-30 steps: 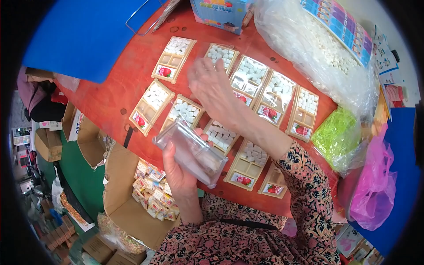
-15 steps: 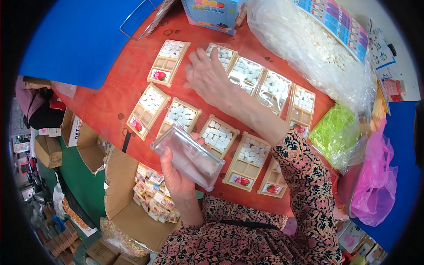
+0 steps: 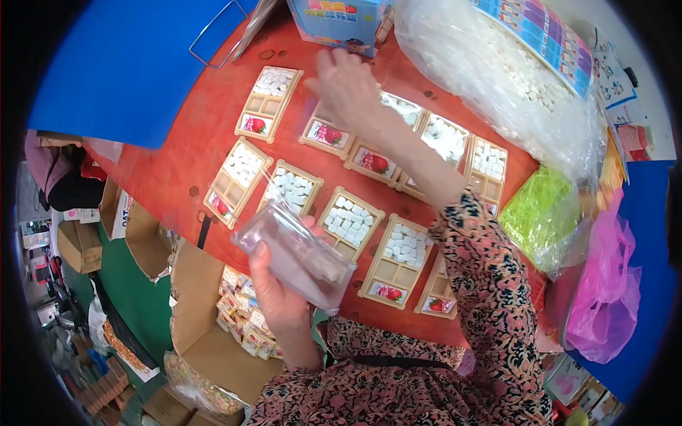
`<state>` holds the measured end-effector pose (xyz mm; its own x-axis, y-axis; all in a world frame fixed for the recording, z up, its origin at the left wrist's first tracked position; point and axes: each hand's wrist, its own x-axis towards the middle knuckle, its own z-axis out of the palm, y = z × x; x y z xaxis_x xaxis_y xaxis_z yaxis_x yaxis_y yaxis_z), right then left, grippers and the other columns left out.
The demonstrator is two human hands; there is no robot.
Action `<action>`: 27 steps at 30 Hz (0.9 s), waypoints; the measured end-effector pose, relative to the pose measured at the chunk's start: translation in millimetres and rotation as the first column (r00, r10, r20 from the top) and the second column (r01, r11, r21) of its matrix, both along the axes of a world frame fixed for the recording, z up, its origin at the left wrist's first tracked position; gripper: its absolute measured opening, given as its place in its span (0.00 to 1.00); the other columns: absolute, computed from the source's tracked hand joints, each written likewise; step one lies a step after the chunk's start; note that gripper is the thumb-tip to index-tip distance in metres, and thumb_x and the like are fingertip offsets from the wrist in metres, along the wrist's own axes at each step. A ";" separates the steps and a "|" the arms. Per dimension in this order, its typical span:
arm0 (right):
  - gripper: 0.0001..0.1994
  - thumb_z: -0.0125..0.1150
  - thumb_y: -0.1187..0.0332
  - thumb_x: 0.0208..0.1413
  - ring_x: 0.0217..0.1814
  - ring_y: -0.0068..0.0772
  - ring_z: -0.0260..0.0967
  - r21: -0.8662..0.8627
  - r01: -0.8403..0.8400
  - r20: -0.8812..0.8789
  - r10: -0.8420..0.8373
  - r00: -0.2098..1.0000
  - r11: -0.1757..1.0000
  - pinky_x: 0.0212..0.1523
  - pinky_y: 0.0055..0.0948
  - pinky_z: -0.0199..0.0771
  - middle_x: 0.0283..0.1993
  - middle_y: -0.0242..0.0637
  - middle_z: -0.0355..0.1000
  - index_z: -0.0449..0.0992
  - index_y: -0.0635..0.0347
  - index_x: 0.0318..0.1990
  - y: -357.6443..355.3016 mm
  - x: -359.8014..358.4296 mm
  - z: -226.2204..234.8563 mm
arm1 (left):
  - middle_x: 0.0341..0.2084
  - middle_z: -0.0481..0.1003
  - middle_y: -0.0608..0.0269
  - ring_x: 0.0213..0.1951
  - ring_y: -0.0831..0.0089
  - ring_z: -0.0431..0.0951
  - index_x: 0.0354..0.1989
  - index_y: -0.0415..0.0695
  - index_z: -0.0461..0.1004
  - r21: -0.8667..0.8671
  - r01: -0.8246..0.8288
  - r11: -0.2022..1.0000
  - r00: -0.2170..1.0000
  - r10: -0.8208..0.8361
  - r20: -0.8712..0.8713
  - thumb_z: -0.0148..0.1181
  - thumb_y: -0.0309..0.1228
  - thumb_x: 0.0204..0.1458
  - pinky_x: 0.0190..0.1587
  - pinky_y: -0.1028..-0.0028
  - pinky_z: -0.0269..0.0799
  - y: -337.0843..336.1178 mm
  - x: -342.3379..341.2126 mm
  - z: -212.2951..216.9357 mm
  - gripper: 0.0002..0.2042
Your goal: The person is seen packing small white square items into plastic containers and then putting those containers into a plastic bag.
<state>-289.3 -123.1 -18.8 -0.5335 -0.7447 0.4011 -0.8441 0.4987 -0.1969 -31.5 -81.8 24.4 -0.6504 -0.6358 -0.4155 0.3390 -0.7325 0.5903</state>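
Observation:
In my left hand (image 3: 278, 302) is a stack of clear plastic covers (image 3: 302, 263), thumb on the near side and fingertips showing behind it. My right hand (image 3: 347, 89), smeared by motion, is over the back row, partly hiding a beige compartment tray (image 3: 327, 135) with a strawberry card at its near end. Whether its fingers grip anything does not show. Similar trays stand in two rows, such as the far-left tray (image 3: 268, 103) and the front tray (image 3: 396, 259), each with small white cubes in one compartment. Clear film or covers glint on the back-row tray (image 3: 444, 138).
The trays lie on a red table (image 3: 213, 106). A blue printed box (image 3: 337, 25) stands at the back, beside a large clear bag of white pieces (image 3: 490, 71). Green shred (image 3: 543, 213) and a pink bag (image 3: 604, 284) lie right. An open carton (image 3: 195, 312) holds small packets.
My right hand has lifted away from the back-row tray, toward the blue box, uncovering more strawberry cards. My left hand and the covers have shifted slightly left.

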 end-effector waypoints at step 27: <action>0.12 0.44 0.75 0.46 0.36 0.40 0.75 -0.067 0.158 0.903 -0.008 0.429 0.985 0.37 0.35 0.74 0.33 0.54 0.71 0.70 0.75 0.35 56.1 -19.7 11.5 | 0.33 0.68 0.61 0.31 0.68 0.74 0.46 0.44 0.66 -0.302 0.505 0.809 0.835 -0.369 0.409 0.69 0.45 0.38 0.25 0.71 0.67 -121.8 -156.2 -3.8 0.29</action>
<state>-309.0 -67.0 -7.4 -0.7034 -0.6607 -0.2620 -0.1086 0.4641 -0.8791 -187.7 -203.6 20.6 -0.7731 -0.4650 -0.4315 -0.2161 -0.4465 0.8683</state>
